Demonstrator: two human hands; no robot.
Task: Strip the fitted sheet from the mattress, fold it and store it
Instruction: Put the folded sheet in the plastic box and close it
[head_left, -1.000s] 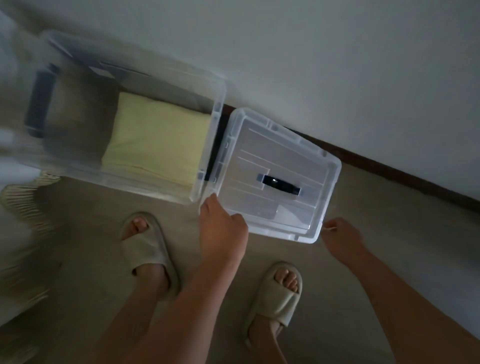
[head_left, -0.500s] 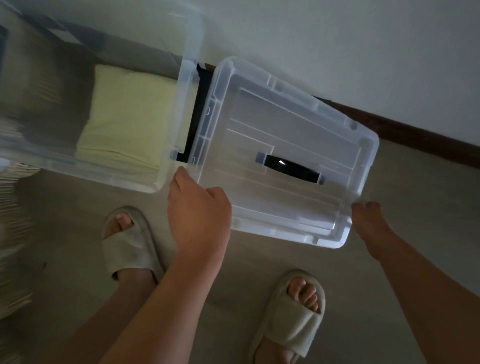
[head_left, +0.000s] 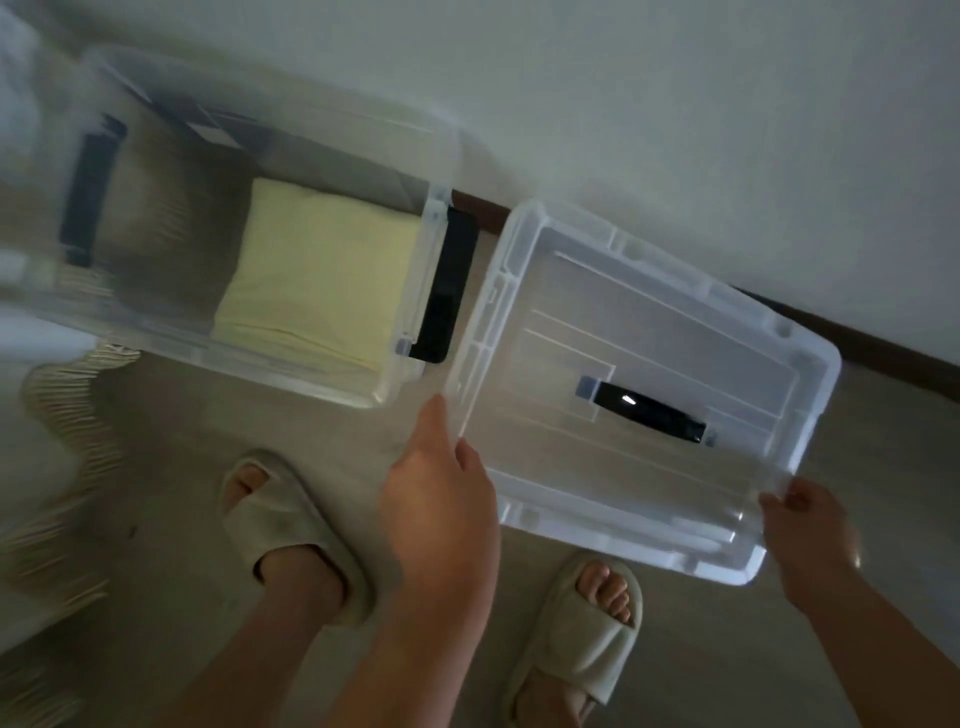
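Now the folded yellow sheet (head_left: 317, 275) lies inside the clear box (head_left: 434, 260) on the floor (head_left: 182, 467), at the end nearest the lid (head_left: 597, 322). The person holds the clear lid just beside the box. The left hand (head_left: 441, 499) grips the lid's near left corner, and the right hand (head_left: 802, 525) pinches its near right corner. The lid looks light and stiff, but wide and maybe slippery, so two corners seem the best places to hold. The sheet is soft and should squash down easily
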